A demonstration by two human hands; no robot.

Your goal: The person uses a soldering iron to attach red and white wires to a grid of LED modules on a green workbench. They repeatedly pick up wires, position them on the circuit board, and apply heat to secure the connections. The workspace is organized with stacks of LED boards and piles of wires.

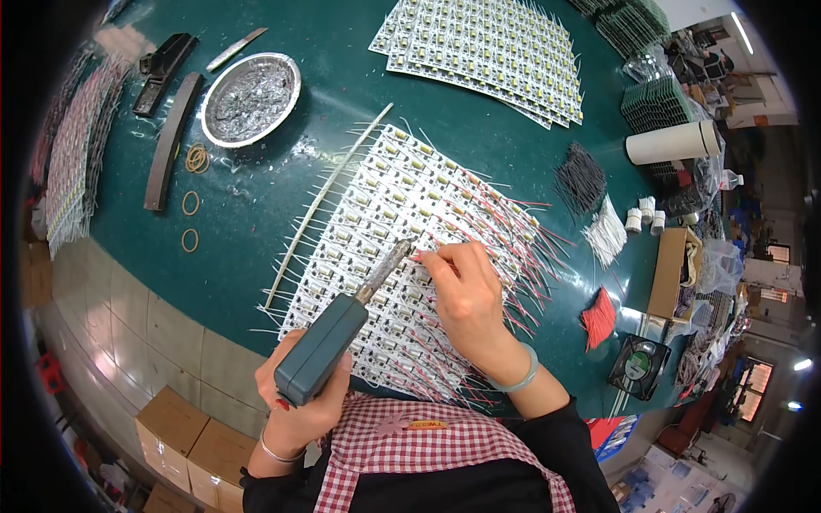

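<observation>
My left hand (pixel 318 414) is wrapped round the handle of a dark green soldering gun (pixel 321 349). Its metal tip (pixel 398 250) reaches the middle of a white circuit board panel (pixel 329 274) lying in front of me. Thumb and forefinger of my right hand (pixel 469 299) pinch the end of a thin red wire (pixel 417 256) beside that tip. Small yellow components sit in rows over the panel. Many red wires (pixel 523 291) stick out along its right part, while pale wires stand out elsewhere. Along the left edge lies a narrow pale strip (pixel 301 229).
Far left stand a bowl of grey solder scraps (pixel 255 101), a dark bar (pixel 174 141) and rubber bands (pixel 190 203). More panels (pixel 487 56) lie at the back. To the right are black wires (pixel 580 178), white wires (pixel 605 232), red wires (pixel 599 319), a white cylinder (pixel 671 144) and a fan (pixel 640 366).
</observation>
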